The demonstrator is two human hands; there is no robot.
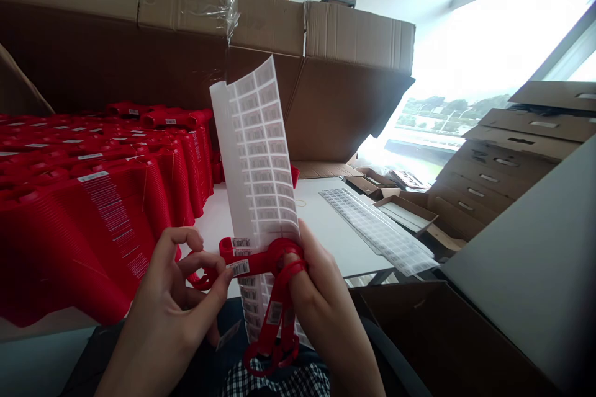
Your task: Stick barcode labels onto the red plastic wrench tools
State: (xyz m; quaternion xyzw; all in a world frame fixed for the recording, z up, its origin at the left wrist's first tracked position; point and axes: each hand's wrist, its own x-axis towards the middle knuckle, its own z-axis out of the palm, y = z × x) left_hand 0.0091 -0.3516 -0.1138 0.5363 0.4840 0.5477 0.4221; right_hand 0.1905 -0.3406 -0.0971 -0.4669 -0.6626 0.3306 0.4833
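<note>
Head view looks down at a left hand and a right hand holding a red plastic piece up in front of a checked shirt. A barcode label sheet, white and curling at the top, rises between the hands. The right fingers curl through the red loop and clamp the piece against the sheet. The left thumb and forefinger close together on the piece's other end, with a barcode sticker lying just by the thumb tip. The remaining left fingers curl loosely below.

Good work at this grip seems to depend on a firm right-hand hold, so the piece cannot twist, and on pressing the sticker flat with the thumb, keeping it square to the plastic without creases or trapped air.

Left of the label sheet, rows of stacked red pieces with barcode stickers fill the view. Right of it, a white surface carries a second label sheet and a small cardboard tray. Further right stand flattened cartons, and behind the sheet runs a row of large cardboard boxes.
</note>
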